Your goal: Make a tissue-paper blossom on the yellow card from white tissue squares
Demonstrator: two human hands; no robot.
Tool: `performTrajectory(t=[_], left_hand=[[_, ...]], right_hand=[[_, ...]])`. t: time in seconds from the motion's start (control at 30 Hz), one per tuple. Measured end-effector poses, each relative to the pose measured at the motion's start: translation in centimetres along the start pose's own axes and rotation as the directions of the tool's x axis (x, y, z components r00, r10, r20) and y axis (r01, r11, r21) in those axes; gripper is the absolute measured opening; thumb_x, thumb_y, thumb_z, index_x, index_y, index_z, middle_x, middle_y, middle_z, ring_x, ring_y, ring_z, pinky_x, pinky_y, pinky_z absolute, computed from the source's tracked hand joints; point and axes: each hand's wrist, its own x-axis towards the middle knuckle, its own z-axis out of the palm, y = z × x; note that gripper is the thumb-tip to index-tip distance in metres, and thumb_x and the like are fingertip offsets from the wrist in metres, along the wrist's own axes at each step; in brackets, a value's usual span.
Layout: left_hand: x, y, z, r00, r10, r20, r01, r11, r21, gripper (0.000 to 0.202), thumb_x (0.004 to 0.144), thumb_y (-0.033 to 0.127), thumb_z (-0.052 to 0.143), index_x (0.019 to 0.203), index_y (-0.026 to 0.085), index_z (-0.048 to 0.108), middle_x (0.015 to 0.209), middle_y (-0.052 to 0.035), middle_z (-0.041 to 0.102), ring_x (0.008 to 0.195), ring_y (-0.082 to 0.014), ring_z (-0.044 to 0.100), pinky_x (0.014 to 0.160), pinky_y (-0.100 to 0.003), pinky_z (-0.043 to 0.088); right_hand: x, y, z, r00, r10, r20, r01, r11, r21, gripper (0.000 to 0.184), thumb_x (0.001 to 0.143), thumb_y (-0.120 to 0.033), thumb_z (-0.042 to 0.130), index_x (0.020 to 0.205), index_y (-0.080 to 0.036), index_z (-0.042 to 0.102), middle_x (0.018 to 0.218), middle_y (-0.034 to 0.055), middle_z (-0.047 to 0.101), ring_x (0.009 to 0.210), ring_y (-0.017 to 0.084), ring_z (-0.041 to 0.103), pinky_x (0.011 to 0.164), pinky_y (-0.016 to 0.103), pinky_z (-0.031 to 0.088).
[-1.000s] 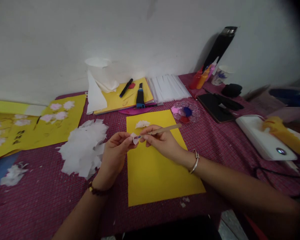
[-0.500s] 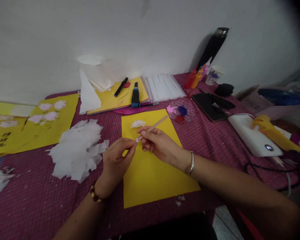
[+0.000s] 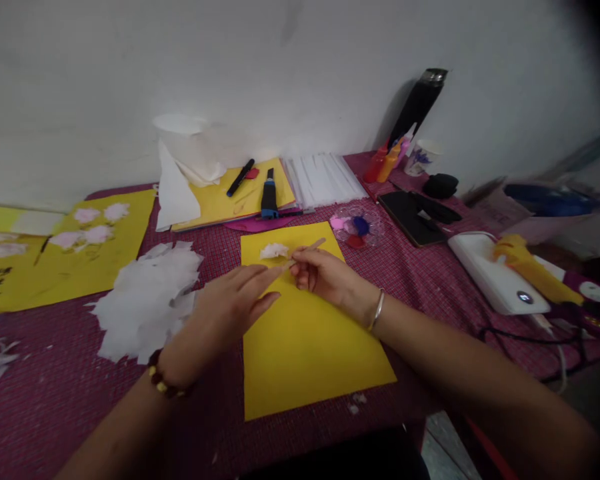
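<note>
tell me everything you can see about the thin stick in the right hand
The stick is slim, straight and pale tan, and looks like wood. The right hand grips it near the middle, above the yellow sheet. It lies aslant, one bare end jutting past the fingers toward the upper right of the picture, the other pointing at the left hand. That lower end is blurred, so whether it touches the left hand is unclear.

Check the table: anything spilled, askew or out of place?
Stray white scraps lie on the cloth by the near edge of the yellow sheet, apart from the paper pile; no spill shows.
</note>
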Motion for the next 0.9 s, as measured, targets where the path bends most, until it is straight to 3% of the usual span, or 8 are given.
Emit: performTrajectory(t=[0.07, 0.2, 0.33, 0.5, 0.67, 0.73, 0.9], left_hand=[[1.1, -1.6, -0.3, 0.996, -0.084, 0.025, 0.084, 0.996, 0.018, 0.031, 0.085, 0.029, 0.062, 0.115, 0.02, 0.062, 0.103, -0.0086, 0.07, 0.083, -0.0194, 0.067, 0.073, -0.032, 0.054], [3.7, -4.5, 0.8, 0.95, -0.288, 0.118, 0.295, 0.954, -0.044, 0.017, 0.082, 0.024, 0.06, 0.096, 0.018, 0.067, 0.09, -0.0063, 0.071, 0.071, -0.017, 0.065, 0.065, -0.029, 0.051], [5.2, -5.5, 2.8, 0.927, -0.311, 0.209, 0.328, 0.943, -0.054, 0.027, 0.075, 0.02, 0.062, 0.102, 0.017, 0.067, 0.098, -0.008, 0.07, 0.074, -0.0177, 0.064, 0.069, -0.03, 0.05], [5.9, -5.8, 4.5, 0.932, -0.328, 0.157, 0.344, 0.934, -0.091, 0.021, 0.074, 0.024, 0.062, 0.093, 0.019, 0.07, 0.091, -0.0053, 0.069, 0.073, -0.0173, 0.062, 0.066, -0.028, 0.046], [6.5, -5.9, 5.4, 0.886, -0.447, 0.123, 0.463, 0.868, -0.182, 0.012, 0.076, 0.023, 0.059, 0.07, 0.019, 0.069, 0.071, -0.0019, 0.068, 0.066, -0.016, 0.06, 0.06, -0.027, 0.04], [6.7, -6.1, 5.7, 0.863, -0.487, 0.131, 0.505, 0.835, -0.218, 0.013, 0.076, 0.024, 0.059, 0.069, 0.018, 0.069, 0.069, -0.002, 0.069, 0.064, -0.0157, 0.059, 0.058, -0.027, 0.039], [6.8, -6.7, 6.0, 0.855, -0.502, 0.129, 0.519, 0.828, -0.213, 0.013, 0.074, 0.024, 0.059, 0.07, 0.017, 0.07, 0.07, -0.003, 0.069, 0.064, -0.0158, 0.059, 0.058, -0.027, 0.038]], right_hand=[[0.5, -0.9, -0.6, 0.997, 0.017, -0.073, -0.01, 0.995, 0.096, 0.011, 0.08, -0.015, 0.061, 0.069, -0.016, 0.059, 0.053, -0.0034, 0.064, 0.038, 0.005, 0.05, 0.04, 0.015, 0.039], [1.2, -2.3, -1.7, 0.978, -0.092, -0.185, 0.117, 0.985, 0.128, 0.014, 0.082, -0.015, 0.058, 0.068, -0.016, 0.059, 0.052, -0.0041, 0.063, 0.038, 0.004, 0.049, 0.041, 0.015, 0.04], [1.8, -2.0, -2.2, 0.93, -0.333, -0.159, 0.325, 0.943, -0.074, 0.011, 0.078, -0.022, 0.065, 0.071, -0.016, 0.059, 0.058, -0.0031, 0.066, 0.041, 0.006, 0.051, 0.041, 0.017, 0.04], [2.1, -1.2, -2.0, 0.869, -0.486, -0.088, 0.442, 0.844, -0.303, 0.018, 0.076, -0.032, 0.069, 0.076, -0.019, 0.056, 0.061, -0.0037, 0.065, 0.043, 0.006, 0.052, 0.043, 0.018, 0.038], [2.0, -0.9, -1.6, 0.829, -0.56, -0.006, 0.467, 0.697, -0.544, 0.017, 0.081, -0.033, 0.063, 0.079, -0.019, 0.053, 0.064, -0.0029, 0.063, 0.05, 0.008, 0.053, 0.049, 0.021, 0.042], [2.0, -0.7, -1.6, 0.819, -0.571, 0.048, 0.469, 0.619, -0.63, 0.014, 0.082, -0.031, 0.06, 0.079, -0.019, 0.054, 0.066, -0.0023, 0.061, 0.055, 0.009, 0.055, 0.051, 0.021, 0.043], [2.4, 0.1, -1.8, 0.784, -0.595, 0.174, 0.471, 0.389, -0.792, 0.011, 0.086, -0.028, 0.055, 0.079, -0.019, 0.057, 0.073, -0.0004, 0.06, 0.063, 0.011, 0.056, 0.056, 0.024, 0.042]])
